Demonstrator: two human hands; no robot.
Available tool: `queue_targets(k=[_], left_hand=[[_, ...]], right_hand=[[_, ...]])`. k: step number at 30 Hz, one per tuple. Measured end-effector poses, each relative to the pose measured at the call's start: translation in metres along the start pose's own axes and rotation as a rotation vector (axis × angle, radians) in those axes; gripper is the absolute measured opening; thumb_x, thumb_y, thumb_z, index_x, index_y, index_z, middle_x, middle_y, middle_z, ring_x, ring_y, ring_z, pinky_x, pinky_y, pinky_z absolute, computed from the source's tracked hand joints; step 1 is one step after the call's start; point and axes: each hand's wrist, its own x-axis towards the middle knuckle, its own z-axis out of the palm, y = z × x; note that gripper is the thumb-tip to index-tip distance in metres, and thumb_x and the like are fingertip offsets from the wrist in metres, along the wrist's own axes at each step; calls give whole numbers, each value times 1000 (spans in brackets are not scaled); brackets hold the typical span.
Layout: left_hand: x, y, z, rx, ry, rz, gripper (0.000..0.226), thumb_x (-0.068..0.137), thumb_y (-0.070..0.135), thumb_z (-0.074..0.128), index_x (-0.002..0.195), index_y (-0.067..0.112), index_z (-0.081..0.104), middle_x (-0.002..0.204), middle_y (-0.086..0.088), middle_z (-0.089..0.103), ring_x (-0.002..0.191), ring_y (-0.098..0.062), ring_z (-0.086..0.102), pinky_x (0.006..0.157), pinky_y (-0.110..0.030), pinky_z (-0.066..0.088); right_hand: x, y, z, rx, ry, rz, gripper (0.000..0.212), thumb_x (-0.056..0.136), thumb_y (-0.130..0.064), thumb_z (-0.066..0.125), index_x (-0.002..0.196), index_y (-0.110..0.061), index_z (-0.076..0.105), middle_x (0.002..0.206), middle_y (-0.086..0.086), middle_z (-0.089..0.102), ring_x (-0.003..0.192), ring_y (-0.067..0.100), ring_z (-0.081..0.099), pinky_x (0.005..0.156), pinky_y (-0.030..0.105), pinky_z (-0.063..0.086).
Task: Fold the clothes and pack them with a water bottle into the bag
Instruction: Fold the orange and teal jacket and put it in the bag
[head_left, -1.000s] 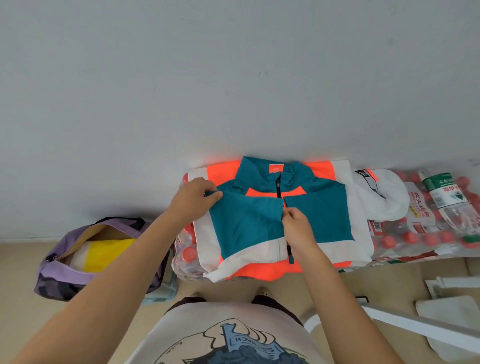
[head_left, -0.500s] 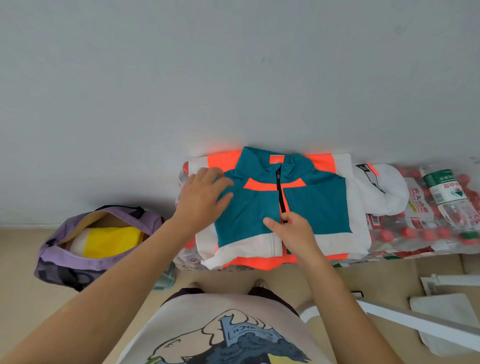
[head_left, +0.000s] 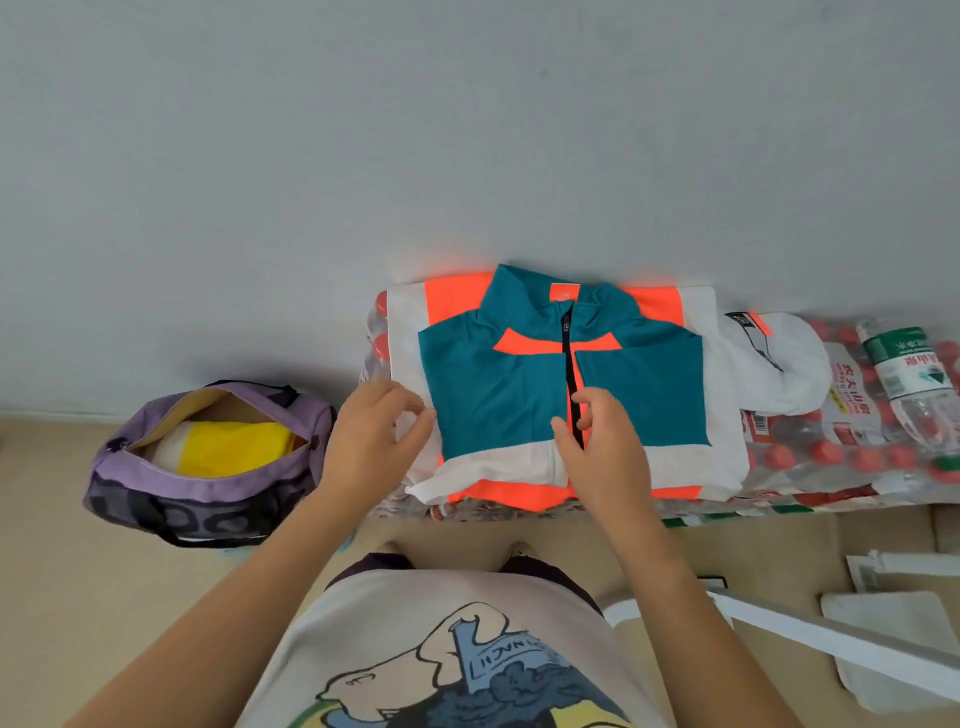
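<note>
A teal, orange and white jacket (head_left: 498, 384) lies folded, zipped front up, on shrink-wrapped packs of bottles against the wall. My left hand (head_left: 374, 441) hovers at the jacket's left white edge with loosely curled fingers and holds nothing that I can see. Over the black zip in the lower middle is my right hand (head_left: 605, 452), thumb and fingers relaxed. A purple bag (head_left: 218, 493) stands open on the floor to the left, with a yellow and white garment (head_left: 234, 447) inside. A green-labelled water bottle (head_left: 906, 369) lies on the packs at far right.
A white garment (head_left: 779, 364) sits on the packs right of the jacket. The packs of red-capped bottles (head_left: 831, 452) run along the grey wall. A white bar (head_left: 831, 639) and flat white pieces (head_left: 893, 629) lie on the beige floor at lower right.
Both hands have lifted off the jacket after pressing the folded left side flat. The left hand has slid down and out to the jacket's left edge. The camera has moved closer.
</note>
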Motion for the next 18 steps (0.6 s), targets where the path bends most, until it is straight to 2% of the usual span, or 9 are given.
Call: queue_targets(k=[1, 3, 6, 8, 10, 12, 13, 16, 18], left_hand=[[-11, -3, -4, -16, 29, -107, 29, 91, 20, 67, 64, 21, 56, 64, 9, 54, 60, -8, 48, 56, -24, 36], [-30, -8, -6, -103, -31, -331, 43, 94, 31, 60, 52, 23, 50, 49, 5, 53, 47, -10, 47, 47, -26, 35], [-48, -15, -7, -190, -217, -623, 52, 92, 51, 54, 50, 21, 63, 51, 4, 65, 44, -9, 58, 54, -28, 46], [-57, -18, -2, -162, -366, -762, 54, 89, 62, 52, 61, 20, 70, 61, 4, 71, 54, -11, 66, 61, -30, 53], [-67, -19, 10, -286, -413, -870, 50, 89, 63, 52, 86, 18, 72, 82, 0, 74, 73, -16, 71, 66, -33, 56], [-74, -13, 22, -647, -363, -1040, 42, 88, 59, 58, 106, 22, 67, 103, 0, 71, 90, -19, 69, 67, -30, 56], [-75, -9, 27, -829, -324, -1119, 42, 87, 57, 62, 110, 22, 66, 105, 0, 71, 96, -19, 68, 69, -28, 55], [-80, -1, 38, -1232, -176, -1212, 29, 86, 36, 72, 107, 17, 68, 101, -2, 75, 94, -17, 70, 68, -26, 56], [-85, 3, 44, -1339, -91, -1217, 13, 87, 22, 71, 96, 15, 65, 99, -5, 74, 88, -17, 71, 66, -25, 56]], right_hand=[[1, -6, 4, 5, 19, -101, 29, 92, -27, 64, 117, -15, 55, 100, -2, 56, 91, 16, 52, 73, 32, 44], [5, -17, 13, 18, -15, -291, 32, 91, -24, 65, 119, -8, 58, 118, 4, 58, 111, 20, 51, 93, 36, 44], [15, -30, 29, -20, -178, -427, 45, 95, -32, 60, 132, -8, 54, 147, 8, 45, 141, 23, 35, 115, 39, 29], [21, -34, 40, -59, -250, -504, 53, 96, -41, 53, 139, -11, 49, 157, 6, 34, 148, 22, 23, 119, 40, 21], [24, -34, 51, -107, -323, -560, 60, 97, -49, 45, 146, -15, 42, 161, 5, 26, 151, 21, 15, 121, 43, 17], [25, -30, 59, -182, -389, -593, 64, 98, -55, 36, 152, -20, 32, 164, 1, 17, 152, 17, 6, 123, 45, 13], [25, -27, 62, -223, -397, -612, 66, 98, -57, 33, 154, -21, 28, 165, 0, 13, 152, 16, 4, 123, 45, 11], [25, -23, 64, -286, -392, -633, 68, 97, -59, 25, 155, -23, 23, 166, -1, 10, 153, 15, 1, 123, 44, 10], [26, -24, 63, -277, -405, -629, 69, 96, -59, 22, 155, -23, 24, 166, -1, 10, 152, 16, 2, 123, 43, 10]])
